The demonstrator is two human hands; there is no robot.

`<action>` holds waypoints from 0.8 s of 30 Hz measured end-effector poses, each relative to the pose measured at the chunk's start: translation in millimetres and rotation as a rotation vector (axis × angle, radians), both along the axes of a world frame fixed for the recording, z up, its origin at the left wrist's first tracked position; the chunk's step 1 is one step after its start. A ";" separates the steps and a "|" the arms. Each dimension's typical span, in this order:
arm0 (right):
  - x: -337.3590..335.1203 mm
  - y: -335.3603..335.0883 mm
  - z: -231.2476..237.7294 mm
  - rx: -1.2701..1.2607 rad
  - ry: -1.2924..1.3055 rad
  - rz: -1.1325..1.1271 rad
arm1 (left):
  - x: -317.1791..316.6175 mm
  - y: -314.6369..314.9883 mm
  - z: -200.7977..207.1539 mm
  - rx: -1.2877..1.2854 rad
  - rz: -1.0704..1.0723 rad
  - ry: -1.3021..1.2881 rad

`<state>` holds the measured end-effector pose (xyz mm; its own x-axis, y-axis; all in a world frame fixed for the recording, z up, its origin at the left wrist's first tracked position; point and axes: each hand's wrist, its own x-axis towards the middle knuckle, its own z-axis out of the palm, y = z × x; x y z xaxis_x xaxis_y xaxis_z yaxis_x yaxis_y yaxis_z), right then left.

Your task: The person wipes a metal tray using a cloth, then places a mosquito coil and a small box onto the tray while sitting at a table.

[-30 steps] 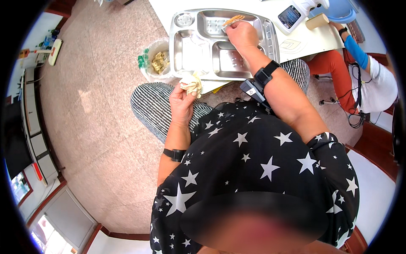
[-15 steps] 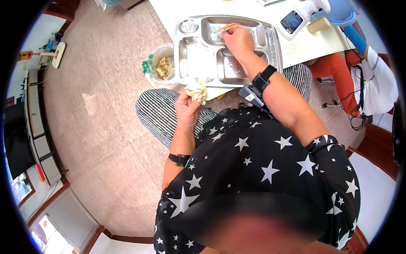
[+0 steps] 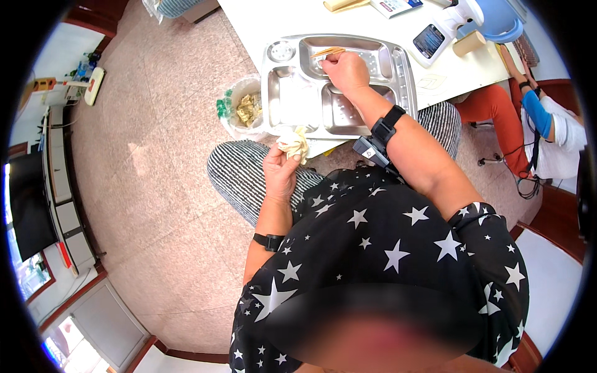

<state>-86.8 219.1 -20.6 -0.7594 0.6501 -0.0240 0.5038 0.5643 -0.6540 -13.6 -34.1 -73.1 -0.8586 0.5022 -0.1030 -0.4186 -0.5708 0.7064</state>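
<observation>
A steel compartment tray (image 3: 292, 99) lies at the near edge of a white table. Over its far middle compartment, my right hand (image 3: 348, 71) is closed in a pinch on a small bunch of thin wooden sticks (image 3: 328, 51). The stick tips point left; I cannot tell whether they touch the metal. Just off the tray's near left corner, my left hand (image 3: 280, 175) grips a crumpled pale yellow sheet (image 3: 293, 144), either paper or thin cloth. It sits above my left knee, and my palm hides its underside.
Left of the tray is a lined bin (image 3: 233, 128) with crumpled yellowish scraps (image 3: 249, 110). On the table (image 3: 249, 22) stand a white spray bottle (image 3: 432, 40), a cardboard tube (image 3: 469, 43) and a blue basin (image 3: 507, 25). At right sits another person in orange trousers (image 3: 494, 115).
My right hand and the sticks have shifted slightly left over the tray. My left hand keeps its grip on the crumpled sheet. The other person's blue-sleeved arm has moved.
</observation>
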 end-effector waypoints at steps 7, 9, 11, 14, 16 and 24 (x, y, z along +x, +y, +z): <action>21.7 18.9 -11.0 0.051 0.196 0.140 | 0.7 -1.5 -1.3 -0.004 -0.012 0.003; 34.4 26.1 -5.3 0.056 0.230 0.150 | 1.5 -3.6 -3.2 -0.016 -0.008 0.012; 44.1 38.2 8.8 0.037 0.256 0.122 | 2.4 -5.7 -5.1 -0.007 -0.009 0.012; 44.9 70.1 32.6 -0.052 0.349 0.057 | -1.9 -6.5 -1.9 -0.031 -0.027 -0.029; 32.1 91.8 48.2 -0.087 0.398 0.074 | 1.2 -12.8 9.1 -0.056 -0.026 -0.021; -69.3 146.8 110.2 0.342 0.228 0.388 | -27.7 -55.0 44.5 -0.056 0.081 -0.125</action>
<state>-156.1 365.9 89.6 -0.9057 0.2640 0.3316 0.0843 0.8789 -0.4695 -41.4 -89.1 -28.6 -0.8750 0.4222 -0.2370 -0.4590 -0.5676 0.6835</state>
